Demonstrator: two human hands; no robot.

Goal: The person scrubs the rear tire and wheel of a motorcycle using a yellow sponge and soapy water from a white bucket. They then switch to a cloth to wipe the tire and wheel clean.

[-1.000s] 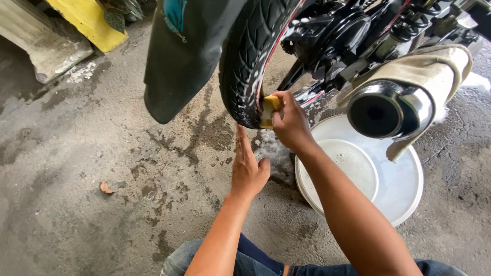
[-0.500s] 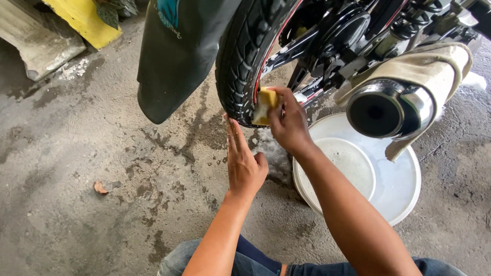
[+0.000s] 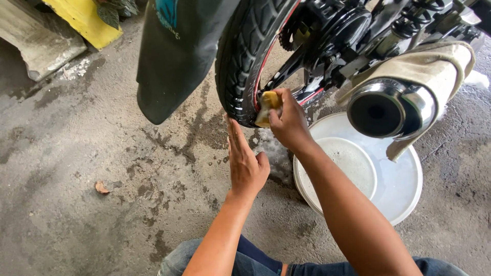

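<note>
Yellow sponge point(image 3: 268, 106): small, soapy, pressed against the lower rim edge of the rear tyre point(image 3: 244, 61), at the red rim stripe, near the tyre's lowest point. Right hand point(image 3: 289, 121): fingers curled closed around the sponge, thumb on its near face, wrist bent back, forearm running down and to the right of the tyre toward the bottom edge of the view. Left hand point(image 3: 244, 161): flat and open, fingers straight and held together, holding nothing; fingertips point up at the underside of the tyre, touching it or just short of it, which cannot be told; thumb set out toward the right hand; forearm rising from below the tyre. Rear tyre: black, grooved tread, flecked with suds, raised just above the floor point(image 3: 76, 168). Mudflap point(image 3: 174, 56): dark, hangs just left of the tyre. Chain sprocket and black swingarm parts: right of the tyre, behind the right hand. Exhaust pipe point(image 3: 391, 107): chromed round end facing the camera, well right of the tyre, a tan cloth point(image 3: 434, 64) draped over its top. White basin point(image 3: 404, 189): round, holding soapy water, on the floor below the exhaust pipe and right of the tyre, partly hidden by the right forearm. Floor: wet, stained concrete, foam patch directly beneath the tyre. Yellow painted block point(image 3: 87, 18): far left of the tyre, top corner.
</note>
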